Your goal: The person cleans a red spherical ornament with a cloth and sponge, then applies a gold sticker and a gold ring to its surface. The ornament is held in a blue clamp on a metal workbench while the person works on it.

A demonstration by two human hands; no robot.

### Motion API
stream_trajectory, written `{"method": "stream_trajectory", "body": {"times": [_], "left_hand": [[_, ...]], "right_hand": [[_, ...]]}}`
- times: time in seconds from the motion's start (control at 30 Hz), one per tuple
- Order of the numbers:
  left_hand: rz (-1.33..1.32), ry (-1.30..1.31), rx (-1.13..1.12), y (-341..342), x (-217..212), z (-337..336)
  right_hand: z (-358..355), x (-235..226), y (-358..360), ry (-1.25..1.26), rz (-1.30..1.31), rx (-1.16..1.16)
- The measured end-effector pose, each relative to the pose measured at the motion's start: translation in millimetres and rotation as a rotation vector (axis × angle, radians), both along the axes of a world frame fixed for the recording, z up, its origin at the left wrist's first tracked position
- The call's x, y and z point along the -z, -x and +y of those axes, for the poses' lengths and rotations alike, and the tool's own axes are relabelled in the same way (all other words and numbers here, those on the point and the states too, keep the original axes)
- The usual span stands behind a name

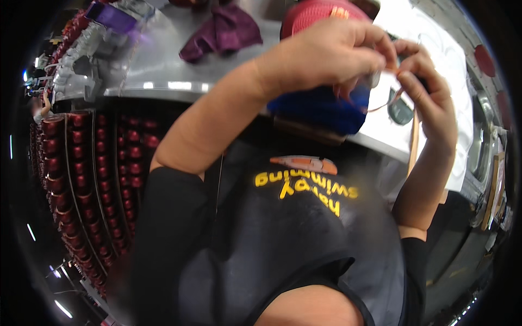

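Observation:
Both of my hands are raised close together over the right part of the work surface. My left hand point(340, 54) is closed, with its thumb and fingers pinching one end of a thin pinkish-orange strip point(392, 98). My right hand point(432, 92) pinches the same strip just beside it, and a curved length of it hangs below the fingers. Beneath and behind the left hand lie a red textured item point(304, 20) and a deep blue piece point(326, 111), partly hidden by my arm. A dark green rounded object point(401, 110) rests on the white sheet point(389, 138) below the right hand.
A crumpled purple cloth point(224, 32) lies on the grey metal table point(157, 60). Farther left is a bright purple item point(111, 17). Rows of shiny dark red cylinders point(79, 163) stand below the table at left. Shelving with boards point(493, 190) is at the right.

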State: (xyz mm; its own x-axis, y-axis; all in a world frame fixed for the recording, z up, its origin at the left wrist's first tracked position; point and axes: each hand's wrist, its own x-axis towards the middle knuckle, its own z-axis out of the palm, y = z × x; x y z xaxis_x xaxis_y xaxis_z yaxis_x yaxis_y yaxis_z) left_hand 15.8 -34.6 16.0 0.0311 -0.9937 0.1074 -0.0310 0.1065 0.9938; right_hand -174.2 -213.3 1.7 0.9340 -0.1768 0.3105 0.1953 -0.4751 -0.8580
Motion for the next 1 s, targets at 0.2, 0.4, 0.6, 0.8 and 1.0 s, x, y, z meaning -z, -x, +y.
{"method": "stream_trajectory", "body": {"times": [0.2, 0.4, 0.6, 0.8, 1.0], "left_hand": [[0.048, -0.008, 0.048, -3, 4, 13], [-0.057, -0.135, -0.167, 2, -5, 35], [-0.139, -0.122, -0.366, -7, -14, 44], [-0.42, -0.024, -0.531, -25, -11, 34], [-0.61, 0.113, -0.675, -47, -1, 7]], "right_hand": [[0, 3, 1, -0.007, 0.061, -0.007], [22, -6, -5, 0.141, -0.018, 0.099], [36, -14, -22, 0.064, 0.043, 0.197], [35, -21, -44, 0.295, 0.033, 0.344], [28, -23, -70, 0.417, 0.044, 0.432]]}}
